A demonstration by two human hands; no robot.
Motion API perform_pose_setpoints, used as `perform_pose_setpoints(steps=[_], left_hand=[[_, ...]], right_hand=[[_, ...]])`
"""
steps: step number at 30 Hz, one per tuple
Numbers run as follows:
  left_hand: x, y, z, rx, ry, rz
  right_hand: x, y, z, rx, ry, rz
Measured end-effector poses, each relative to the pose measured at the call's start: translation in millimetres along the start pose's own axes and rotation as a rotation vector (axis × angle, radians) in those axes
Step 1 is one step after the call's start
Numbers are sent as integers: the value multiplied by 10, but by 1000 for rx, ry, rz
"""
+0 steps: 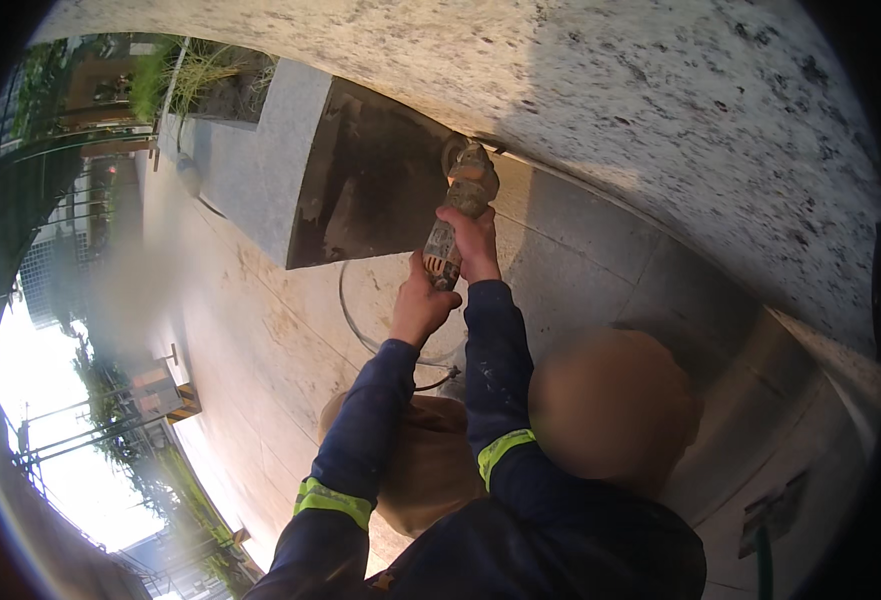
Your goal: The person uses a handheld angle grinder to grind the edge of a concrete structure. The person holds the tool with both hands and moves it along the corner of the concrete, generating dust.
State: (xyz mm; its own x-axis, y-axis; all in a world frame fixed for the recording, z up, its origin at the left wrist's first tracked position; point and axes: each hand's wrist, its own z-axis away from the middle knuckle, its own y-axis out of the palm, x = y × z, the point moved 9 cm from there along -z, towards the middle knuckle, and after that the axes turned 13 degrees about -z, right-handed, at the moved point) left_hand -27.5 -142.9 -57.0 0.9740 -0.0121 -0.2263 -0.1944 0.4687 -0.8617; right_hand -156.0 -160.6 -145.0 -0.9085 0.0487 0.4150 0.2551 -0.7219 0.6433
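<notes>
I grip a dusty angle grinder (468,176) with both hands. My left hand (423,300) is closed round its lower body, and my right hand (471,240) holds it higher up, near the head. The grinder's disc is at the corner where a dark-faced stone block (365,175) meets the speckled granite surface (650,110); I cannot tell whether it touches. A cable (345,305) loops over the paving behind my forearms. Below my arms are my brown-clad knees (610,400), partly blurred.
A planter with grass (195,85) adjoins the block at upper left. Pale tiled paving (230,330) runs along the left, with a striped barrier (182,405), railings and greenery beyond. At lower right a green-handled tool (765,535) lies on the darker tiles.
</notes>
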Motion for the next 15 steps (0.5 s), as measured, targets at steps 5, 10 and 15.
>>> perform_pose_setpoints(steps=[5, 10, 15], left_hand=[[-34, 5, 5, -7, 12, 35], [-82, -31, 24, -6, 17, 41], [-101, -24, 11, -11, 6, 40]], right_hand=[[34, -3, -18, 1, -9, 11], [94, 46, 30, 25, -12, -15], [89, 35, -37, 26, -16, -3]])
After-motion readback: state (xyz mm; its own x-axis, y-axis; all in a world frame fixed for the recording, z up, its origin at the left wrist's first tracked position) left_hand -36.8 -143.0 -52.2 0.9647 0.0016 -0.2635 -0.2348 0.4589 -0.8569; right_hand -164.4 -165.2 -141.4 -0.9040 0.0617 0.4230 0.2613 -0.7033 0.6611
